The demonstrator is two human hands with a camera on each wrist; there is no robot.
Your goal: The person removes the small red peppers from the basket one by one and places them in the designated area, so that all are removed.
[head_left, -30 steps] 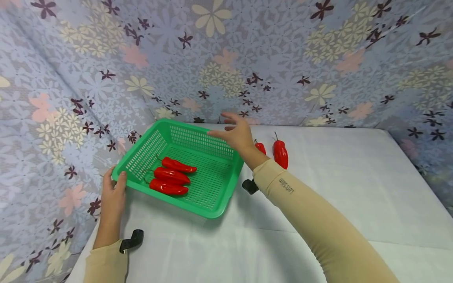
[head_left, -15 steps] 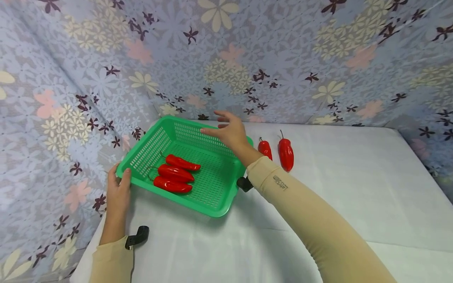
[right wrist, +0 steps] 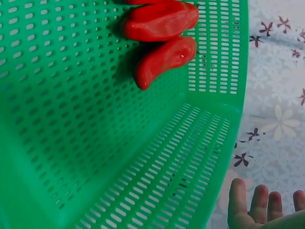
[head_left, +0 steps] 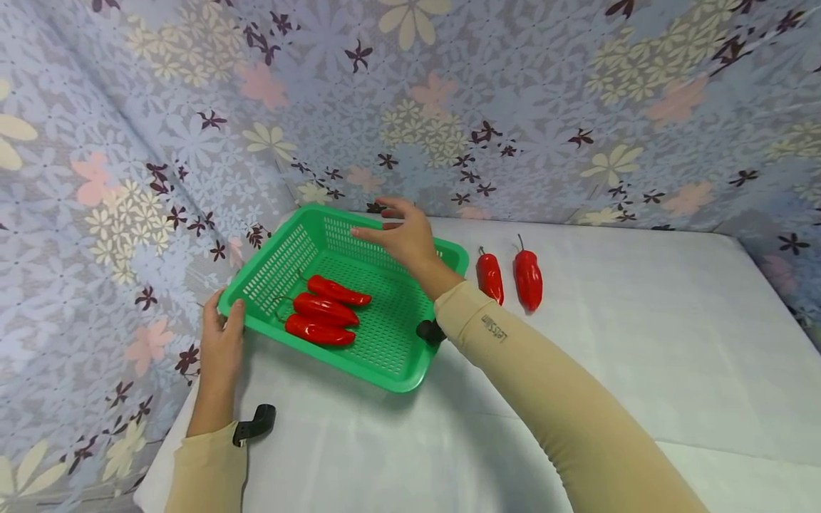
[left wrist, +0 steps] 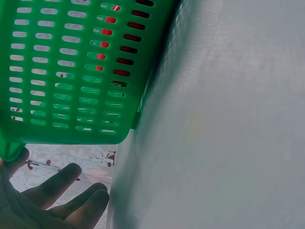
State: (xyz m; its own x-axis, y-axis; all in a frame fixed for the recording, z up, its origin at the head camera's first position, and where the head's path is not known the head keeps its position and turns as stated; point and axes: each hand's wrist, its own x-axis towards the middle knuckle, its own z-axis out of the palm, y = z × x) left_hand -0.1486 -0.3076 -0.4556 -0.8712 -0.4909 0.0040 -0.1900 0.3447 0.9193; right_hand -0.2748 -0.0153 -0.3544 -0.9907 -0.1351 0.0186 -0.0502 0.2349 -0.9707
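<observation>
A green plastic basket with slotted walls stands on the white-covered table. Three red peppers lie side by side inside it, towards its left half. My left hand holds the basket's left corner, thumb on the rim; in the left wrist view several of its fingers reach out past the corner. Above the basket's far right part is my right hand, fingers spread and apart, with nothing in it. Its fingers show beyond the rim in the right wrist view.
Two more red peppers, one slimmer and one thicker, lie on the table right of the basket. Flower-patterned fabric rises behind the table and on the left.
My right hand has moved left over the basket, uncovering more of the pepper nearest the basket on the table. The head view has shifted slightly. My left hand stays at the basket's corner.
</observation>
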